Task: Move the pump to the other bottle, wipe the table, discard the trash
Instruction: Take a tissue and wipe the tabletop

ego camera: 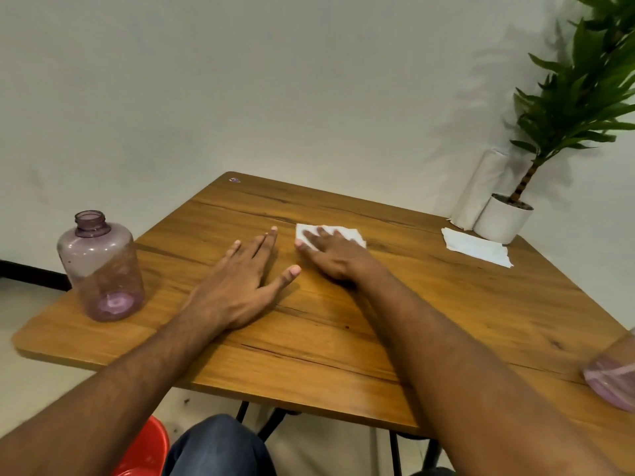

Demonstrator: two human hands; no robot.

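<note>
Below my knees sits a red bin (144, 451). My right hand (335, 255) presses a tissue (347, 232) flat mid-table (446, 304), fingers spread; left hand (240, 280) rests open. Purple bottle (100, 266) stands capless, so wiping looks underway, discarding remains.

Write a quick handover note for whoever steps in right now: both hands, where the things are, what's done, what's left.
Left hand: flat on the table, empty.
Right hand: pressing a folded white tissue onto the table, mid-wipe.
Open purple bottle, no pump, stands at the left edge; second bottle sits at the right edge, top out of view.
Another tissue lies by the plant pot.
Pump not visible, so that step can't be confirmed.
Left: finish wiping, discard trash.
</note>
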